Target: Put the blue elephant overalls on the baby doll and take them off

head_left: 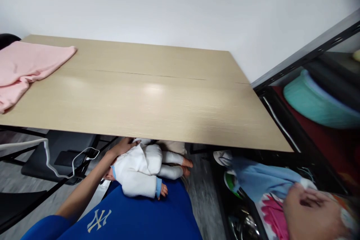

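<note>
A baby doll in white clothes with blue cuffs lies across my lap, below the front edge of the wooden table. My left hand rests on the doll's back near its head, fingers curved over it. My right hand is low at the right, blurred, over a heap of light blue and pink-patterned cloth in a lower rack shelf; I cannot tell whether its fingers grip the cloth.
A folded pink cloth lies on the table's far left. A black metal rack at the right holds a teal bundle. White cable and a dark chair sit under the table at left.
</note>
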Demonstrator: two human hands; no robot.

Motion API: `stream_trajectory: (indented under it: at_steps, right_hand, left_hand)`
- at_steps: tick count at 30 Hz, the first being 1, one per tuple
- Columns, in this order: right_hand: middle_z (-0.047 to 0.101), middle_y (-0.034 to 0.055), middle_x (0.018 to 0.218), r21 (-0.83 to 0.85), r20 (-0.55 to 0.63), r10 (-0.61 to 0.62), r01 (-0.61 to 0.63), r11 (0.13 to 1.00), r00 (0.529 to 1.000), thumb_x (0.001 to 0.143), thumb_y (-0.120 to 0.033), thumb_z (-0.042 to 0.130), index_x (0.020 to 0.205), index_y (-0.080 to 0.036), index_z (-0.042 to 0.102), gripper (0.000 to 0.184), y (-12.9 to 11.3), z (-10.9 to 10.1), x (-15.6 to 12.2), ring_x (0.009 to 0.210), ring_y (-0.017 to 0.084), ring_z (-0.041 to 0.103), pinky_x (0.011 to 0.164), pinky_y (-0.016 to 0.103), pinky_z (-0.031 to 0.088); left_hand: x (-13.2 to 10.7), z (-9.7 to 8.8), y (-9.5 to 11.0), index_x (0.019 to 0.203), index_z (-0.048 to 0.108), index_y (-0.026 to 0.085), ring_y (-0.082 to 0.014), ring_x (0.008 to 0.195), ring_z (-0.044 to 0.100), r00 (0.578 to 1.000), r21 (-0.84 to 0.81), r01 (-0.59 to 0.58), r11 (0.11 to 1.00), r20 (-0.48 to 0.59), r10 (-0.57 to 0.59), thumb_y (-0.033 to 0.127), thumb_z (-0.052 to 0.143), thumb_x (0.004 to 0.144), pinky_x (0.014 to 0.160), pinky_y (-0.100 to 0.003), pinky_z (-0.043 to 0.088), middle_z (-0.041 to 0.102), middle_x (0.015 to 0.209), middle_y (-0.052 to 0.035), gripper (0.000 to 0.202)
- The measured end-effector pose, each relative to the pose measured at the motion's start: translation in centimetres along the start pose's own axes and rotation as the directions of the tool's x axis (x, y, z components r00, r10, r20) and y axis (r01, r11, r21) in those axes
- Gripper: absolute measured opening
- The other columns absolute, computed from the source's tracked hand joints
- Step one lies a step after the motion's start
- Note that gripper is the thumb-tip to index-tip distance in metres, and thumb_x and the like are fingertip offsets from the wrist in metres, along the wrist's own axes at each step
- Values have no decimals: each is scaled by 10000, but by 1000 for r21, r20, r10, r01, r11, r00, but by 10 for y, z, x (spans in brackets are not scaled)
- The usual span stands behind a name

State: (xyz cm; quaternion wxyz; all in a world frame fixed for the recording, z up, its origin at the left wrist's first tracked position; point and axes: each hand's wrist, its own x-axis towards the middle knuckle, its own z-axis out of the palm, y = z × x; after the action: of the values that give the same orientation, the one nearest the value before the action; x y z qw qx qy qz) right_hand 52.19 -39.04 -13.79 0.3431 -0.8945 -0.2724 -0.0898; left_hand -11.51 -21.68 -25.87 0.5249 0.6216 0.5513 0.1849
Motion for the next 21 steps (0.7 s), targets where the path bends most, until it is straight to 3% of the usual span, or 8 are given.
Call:
stream_trajectory:
  at_steps: [3,5,6,8,12,13,17,21]
  right_hand:
    - [806,191,845,39,176,-176,172,984,969,874,-665,684,974,-384,570,319,-20,21,-9,813,434,844,842,615,664]
    - [840,212,911,122,358,-395,377,918,846,960,-669,631,1037,-346,626,332,-43,46,-33,816,425,852,806,584,665]
    - [852,219,939,214,457,-527,487,847,716,1037,-620,583,1065,-321,659,310,-57,61,-50,834,419,863,810,563,673]
    - [884,254,1104,404,584,-721,638,656,372,1171,-420,449,1157,-258,734,328,-87,94,-91,977,404,899,898,528,694]
    - [905,134,1186,578,631,-775,657,484,16,1128,-258,622,1134,-268,819,198,-149,153,-172,1077,310,889,960,377,691]
    - [894,147,1268,595,675,-728,675,437,-124,1113,-195,617,1181,-251,821,222,-161,163,-186,1171,312,870,1021,390,687]
    - [802,193,1558,621,686,-695,670,407,-214,1030,-111,638,1374,-202,810,396,-188,181,-215,1498,345,739,1297,500,583]
    - [678,258,1746,656,687,-679,623,426,-260,969,-236,751,1657,-132,661,702,-187,176,-219,1713,392,562,1493,591,351]
  left_hand:
    - [0,1,-1,1526,814,237,-447,1664,665,1000,-14,10,1000,9,-10,781,721,952,1448,-587,487,686,1779,-156,796]
    - [0,1,0,1524,814,241,-450,1664,664,1000,-12,16,1000,-3,-16,772,732,954,1455,-593,477,698,1767,-155,784]
    - [-1,0,2,1533,808,238,-453,1667,661,1000,-8,22,1000,-11,-22,770,740,952,1458,-596,471,706,1758,-157,791]
    - [-2,1,6,1549,793,226,-456,1672,654,999,-3,45,999,-21,-45,784,746,935,1457,-591,471,718,1744,-163,831]
    - [-6,0,14,1499,798,220,-451,1638,683,996,15,80,997,-33,-80,852,706,920,1409,-541,521,746,1712,-177,862]
    - [-9,-2,16,1441,818,222,-456,1589,718,995,35,97,995,-40,-96,872,681,929,1376,-538,547,784,1661,-185,839]
    - [-32,-27,16,1260,863,232,-470,1406,809,976,121,217,969,-19,-216,943,604,968,1247,-532,615,885,1464,-186,811]
    - [-62,-64,8,1385,896,261,-489,1565,736,924,162,349,923,103,-368,986,622,953,1340,-537,560,833,1591,-154,887]
